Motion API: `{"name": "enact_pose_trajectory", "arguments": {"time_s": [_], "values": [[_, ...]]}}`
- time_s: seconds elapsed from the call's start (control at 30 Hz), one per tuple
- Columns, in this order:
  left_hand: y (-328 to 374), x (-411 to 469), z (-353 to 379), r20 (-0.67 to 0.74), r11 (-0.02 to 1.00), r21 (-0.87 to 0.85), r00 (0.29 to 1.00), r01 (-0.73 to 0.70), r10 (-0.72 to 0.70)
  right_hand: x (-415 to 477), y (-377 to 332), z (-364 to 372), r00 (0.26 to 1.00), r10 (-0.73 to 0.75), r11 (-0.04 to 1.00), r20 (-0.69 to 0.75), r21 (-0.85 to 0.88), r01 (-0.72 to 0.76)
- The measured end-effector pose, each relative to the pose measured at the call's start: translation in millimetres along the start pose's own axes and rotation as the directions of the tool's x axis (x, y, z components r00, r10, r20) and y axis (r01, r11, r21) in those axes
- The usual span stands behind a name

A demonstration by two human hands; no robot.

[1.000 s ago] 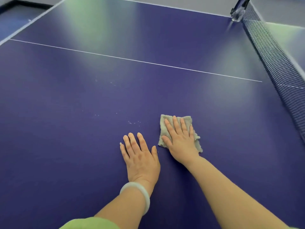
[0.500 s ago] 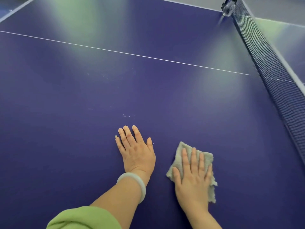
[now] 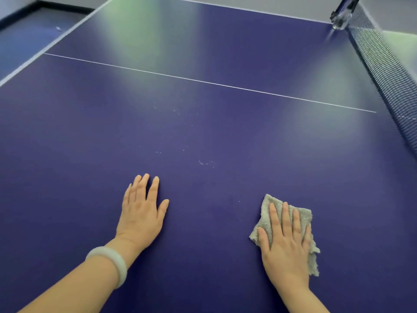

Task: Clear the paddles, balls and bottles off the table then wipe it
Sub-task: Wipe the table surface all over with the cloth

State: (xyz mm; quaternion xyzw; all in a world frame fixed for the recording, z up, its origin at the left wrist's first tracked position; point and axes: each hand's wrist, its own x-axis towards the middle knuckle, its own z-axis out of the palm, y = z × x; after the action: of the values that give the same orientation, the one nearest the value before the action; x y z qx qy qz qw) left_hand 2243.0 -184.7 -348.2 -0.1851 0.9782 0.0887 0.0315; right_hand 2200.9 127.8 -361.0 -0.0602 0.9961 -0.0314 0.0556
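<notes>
Right hand (image 3: pixel 285 242) flat, fingers straight, pressing grey cloth (image 3: pixel 266 213) onto blue table (image 3: pixel 203 132), left hand (image 3: pixel 142 211) flat on bare table well apart from it, white specks (image 3: pixel 206 163) ahead, net (image 3: pixel 383 64) far right.

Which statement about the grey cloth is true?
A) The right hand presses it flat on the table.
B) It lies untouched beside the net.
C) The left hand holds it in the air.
A: the right hand lies with straight fingers on the cloth, which is flat on the table; the left hand rests bare on the surface.
</notes>
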Motion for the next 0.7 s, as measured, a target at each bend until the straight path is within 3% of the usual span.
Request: {"name": "enact_pose_trajectory", "arguments": {"time_s": [0.17,0.3,0.37,0.4,0.47,0.53,0.57,0.63,0.7], "values": [[-5,0,7,-0.022,0.996,0.091,1.0,0.01,-0.008,-4,-59,1,0.997,0.075,0.994,-0.021,0.084,-0.073],[-7,1,8,-0.013,0.995,0.094,1.0,0.017,-0.016,6,-112,5,0.956,-0.293,0.954,-0.004,0.066,0.292],[-8,1,7,-0.004,0.996,0.089,1.0,0.017,-0.017,31,-104,6,0.931,-0.366,0.931,0.0,0.013,0.366],[-8,1,7,-0.003,0.996,0.087,1.0,0.016,-0.016,48,-93,7,0.948,-0.318,0.948,-0.006,-0.016,0.318],[-8,1,8,0.003,0.995,0.098,1.0,0.013,-0.013,82,-67,3,0.999,-0.051,0.998,0.012,-0.026,0.051],[-9,1,7,0.008,0.995,0.102,1.0,0.014,-0.015,98,-57,-6,0.976,0.21,0.975,0.056,0.059,-0.213],[-9,1,6,0.01,0.995,0.098,1.0,0.014,-0.015,98,-63,-8,0.961,0.272,0.956,0.06,0.096,-0.276],[-9,0,5,0.02,0.996,0.088,1.0,0.007,-0.009,81,-94,-4,0.969,0.243,0.966,0.035,0.08,-0.245],[-9,0,2,0.026,0.998,0.068,1.0,-0.008,0.006,54,-134,9,1.0,0.026,0.999,-0.01,0.032,-0.026]]}}
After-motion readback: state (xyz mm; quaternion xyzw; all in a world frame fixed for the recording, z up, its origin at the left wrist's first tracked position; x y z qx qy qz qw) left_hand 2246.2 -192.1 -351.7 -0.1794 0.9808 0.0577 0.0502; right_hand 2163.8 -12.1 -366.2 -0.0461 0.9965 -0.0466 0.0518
